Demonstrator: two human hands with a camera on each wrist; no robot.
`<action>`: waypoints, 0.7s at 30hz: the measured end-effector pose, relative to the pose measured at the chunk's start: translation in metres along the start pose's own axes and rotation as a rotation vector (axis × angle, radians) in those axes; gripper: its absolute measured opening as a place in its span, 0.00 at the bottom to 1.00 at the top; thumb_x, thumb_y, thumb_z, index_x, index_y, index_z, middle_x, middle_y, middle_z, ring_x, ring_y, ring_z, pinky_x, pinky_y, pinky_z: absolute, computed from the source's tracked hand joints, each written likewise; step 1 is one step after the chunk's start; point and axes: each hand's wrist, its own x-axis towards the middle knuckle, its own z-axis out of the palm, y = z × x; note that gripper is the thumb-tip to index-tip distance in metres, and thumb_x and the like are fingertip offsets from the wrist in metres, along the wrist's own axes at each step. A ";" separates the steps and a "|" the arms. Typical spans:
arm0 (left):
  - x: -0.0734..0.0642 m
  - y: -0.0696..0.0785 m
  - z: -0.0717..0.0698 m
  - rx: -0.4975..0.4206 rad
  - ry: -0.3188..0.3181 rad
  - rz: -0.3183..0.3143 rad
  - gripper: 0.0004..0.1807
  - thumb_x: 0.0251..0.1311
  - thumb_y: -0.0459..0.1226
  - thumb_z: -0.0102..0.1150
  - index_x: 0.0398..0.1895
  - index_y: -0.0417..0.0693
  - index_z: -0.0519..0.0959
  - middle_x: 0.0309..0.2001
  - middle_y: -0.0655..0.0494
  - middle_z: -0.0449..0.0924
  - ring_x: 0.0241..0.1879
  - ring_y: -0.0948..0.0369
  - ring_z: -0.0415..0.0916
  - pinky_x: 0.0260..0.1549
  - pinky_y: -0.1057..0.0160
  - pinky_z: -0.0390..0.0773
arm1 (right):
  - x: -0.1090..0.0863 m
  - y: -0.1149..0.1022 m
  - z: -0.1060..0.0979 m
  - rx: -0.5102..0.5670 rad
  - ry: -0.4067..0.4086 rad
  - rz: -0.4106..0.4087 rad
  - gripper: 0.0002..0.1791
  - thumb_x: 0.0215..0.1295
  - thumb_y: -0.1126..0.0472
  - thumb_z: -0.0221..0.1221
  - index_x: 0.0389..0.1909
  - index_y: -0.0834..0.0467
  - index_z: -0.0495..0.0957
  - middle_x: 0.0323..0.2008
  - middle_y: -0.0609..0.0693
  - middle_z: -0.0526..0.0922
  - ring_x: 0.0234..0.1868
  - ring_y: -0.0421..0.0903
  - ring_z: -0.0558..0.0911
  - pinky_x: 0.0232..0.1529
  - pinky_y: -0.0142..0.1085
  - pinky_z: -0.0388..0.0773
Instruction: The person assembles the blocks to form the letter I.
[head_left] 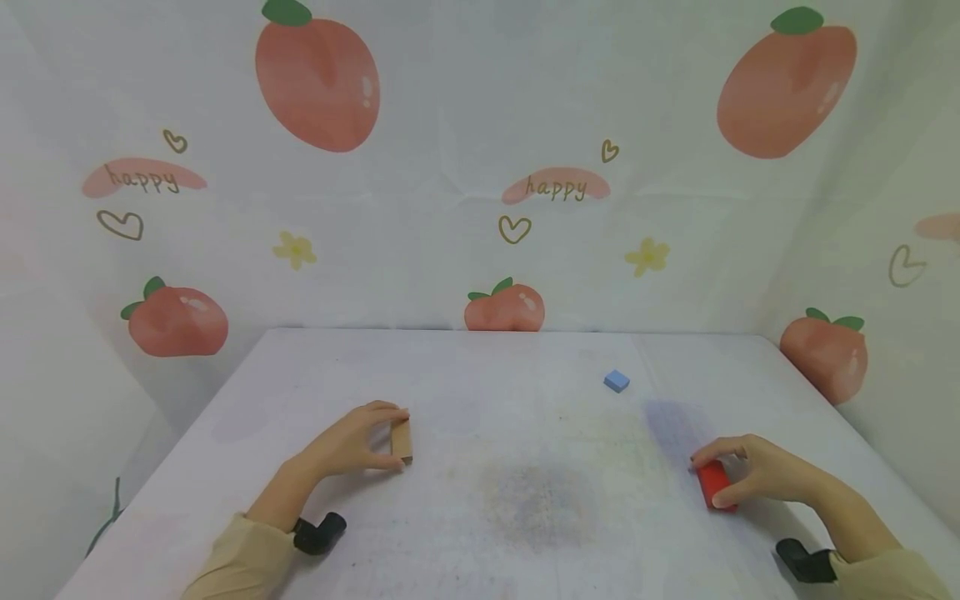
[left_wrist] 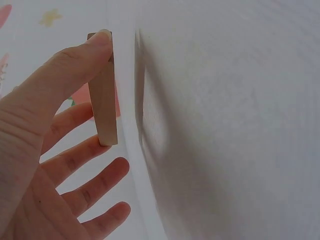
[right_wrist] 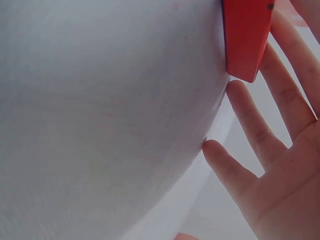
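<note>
My left hand point(head_left: 375, 440) pinches a tan wooden block point(head_left: 402, 439) between thumb and fingers at the left middle of the white table point(head_left: 525, 500). In the left wrist view the tan block point(left_wrist: 103, 95) stands on edge, the thumb point(left_wrist: 75, 60) on its top end and a finger at its lower end. My right hand point(head_left: 738, 475) grips a red block point(head_left: 713, 483) near the table's right side. The red block point(right_wrist: 246, 37) shows at the top of the right wrist view, with fingers point(right_wrist: 280, 100) spread beside it.
A small blue block point(head_left: 617, 381) lies alone toward the back right of the table. Cloth walls printed with peaches close in the back and both sides. A black wrist mount point(head_left: 318, 533) sits on each forearm.
</note>
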 end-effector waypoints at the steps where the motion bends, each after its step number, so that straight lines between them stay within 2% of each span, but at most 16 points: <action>1: 0.001 0.001 0.000 -0.001 -0.001 0.001 0.37 0.44 0.48 0.71 0.59 0.44 0.73 0.59 0.43 0.71 0.60 0.43 0.67 0.59 0.42 0.67 | 0.000 0.000 0.000 0.000 0.000 0.002 0.18 0.49 0.53 0.69 0.43 0.49 0.82 0.46 0.49 0.84 0.44 0.11 0.61 0.45 0.71 0.62; 21: 0.017 0.016 0.008 -0.020 -0.012 0.055 0.36 0.45 0.49 0.70 0.59 0.46 0.73 0.60 0.44 0.72 0.61 0.45 0.68 0.59 0.44 0.67 | 0.000 0.001 0.001 -0.003 -0.005 0.016 0.19 0.49 0.53 0.69 0.44 0.50 0.81 0.47 0.50 0.83 0.43 0.12 0.60 0.45 0.70 0.62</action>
